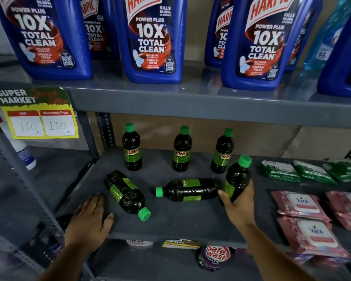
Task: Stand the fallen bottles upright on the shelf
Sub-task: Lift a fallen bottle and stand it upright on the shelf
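On the grey metal middle shelf [170,218] three dark plastic bottles with green caps and green "SUNNY" labels stood upright in a back row: the left standing bottle [131,148], the middle standing bottle [181,150] and the right standing bottle [222,152]. In front of them two bottles of the same kind lay on their sides. The left fallen bottle [126,194] lay aslant with its green cap pointing toward the front edge, and the centre fallen bottle [188,190] lay across the shelf with its cap to the left. The person's right hand [238,203] had its grip clenched round the lower body of a sixth dark bottle [237,179], which leaned cap-up to the right, its base near the bottom end of the centre fallen bottle. The left hand [91,220] lay flat and released, palm down on the shelf's front edge, just beside the left fallen bottle, grasping nothing. To the right of the bottles lay green wipe packets [280,171] and pink "kara" wipe packs [301,203]. On the shelf above stood big blue Harpic bottles [152,39], and a yellow price tag [39,114] hung from its edge at the left.
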The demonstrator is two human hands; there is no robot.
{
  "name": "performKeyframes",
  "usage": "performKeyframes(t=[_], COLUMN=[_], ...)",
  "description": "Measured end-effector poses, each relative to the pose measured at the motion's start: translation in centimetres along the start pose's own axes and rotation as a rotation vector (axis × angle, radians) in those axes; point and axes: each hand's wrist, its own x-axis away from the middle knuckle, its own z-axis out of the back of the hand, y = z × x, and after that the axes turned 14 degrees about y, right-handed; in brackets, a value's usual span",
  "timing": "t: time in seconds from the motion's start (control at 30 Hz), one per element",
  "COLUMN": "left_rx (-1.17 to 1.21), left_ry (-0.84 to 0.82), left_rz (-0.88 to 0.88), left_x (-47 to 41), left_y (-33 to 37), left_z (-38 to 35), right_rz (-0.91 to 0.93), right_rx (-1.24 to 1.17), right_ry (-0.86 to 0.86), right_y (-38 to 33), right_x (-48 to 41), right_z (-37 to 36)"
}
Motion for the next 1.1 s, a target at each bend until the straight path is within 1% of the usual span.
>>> performKeyframes(t=[0.1, 0.17, 0.27, 0.4, 0.47, 0.53, 0.6, 0.67, 0.77, 0.8, 0.9, 0.93, 1.03, 1.1], left_rx=[-0.015, -0.023, -0.034, -0.033, -0.037, -0.038, -0.044, -0.046, -0.046, -0.045, -0.042, -0.042, -0.048, -0.052], left_ry=[-0.002, -0.002, 0.001, 0.001, -0.003, -0.007, -0.014, -0.013, -0.024, -0.028, -0.025, -0.023, -0.034, -0.038], left_rz=[0.008, 0.004, -0.006, 0.013, 0.012, 0.006, 0.01, 0.013, 0.005, 0.005, 0.006, 0.009, 0.002, -0.004], left_x=[0.1, 0.1, 0.2, 0.2, 0.2, 0.2, 0.2, 0.1, 0.2, 0.2, 0.1, 0.1, 0.1, 0.1], left_y=[0.1, 0.1, 0.2, 0.1, 0.1, 0.1, 0.1, 0.2, 0.2, 0.3, 0.2, 0.2, 0.1, 0.0], left_z=[-0.1, 0.0, 0.2, 0.1, 0.1, 0.1, 0.2, 0.2, 0.3, 0.3, 0.3, 0.3, 0.2, 0.1], right_rz=[-0.002, -0.023, -0.089, -0.13, -0.149, -0.103, -0.089, -0.126, -0.114, -0.113, -0.139, -0.126, -0.074, -0.085], right_rx=[-0.051, -0.087, -0.071, -0.044, -0.025, -0.003, -0.016, -0.035, 0.034, 0.039, 0.056, 0.08, 0.091, 0.087], right_ry=[-0.045, -0.137, -0.269, -0.353, -0.33, -0.281, -0.284, -0.291, -0.203, -0.219, -0.352, -0.357, -0.283, -0.327], right_y=[0.1, 0.3, 1.6, 2.2, 1.4, 0.6, 0.5, 0.2, -0.1, -0.2, 0.4, 0.6, 0.2, 0.3], right_x=[-0.6, -0.8, -1.6, -3.2, -3.6, -3.9, -3.9, -3.4, -3.1, -3.2, -3.1, -3.0, -2.7, -2.5], right_z=[0.0, 0.3, 1.1, 2.5, 2.7, 2.7, 2.4, 2.2, 1.7, 1.6, 1.9, 2.0, 2.2, 2.1])
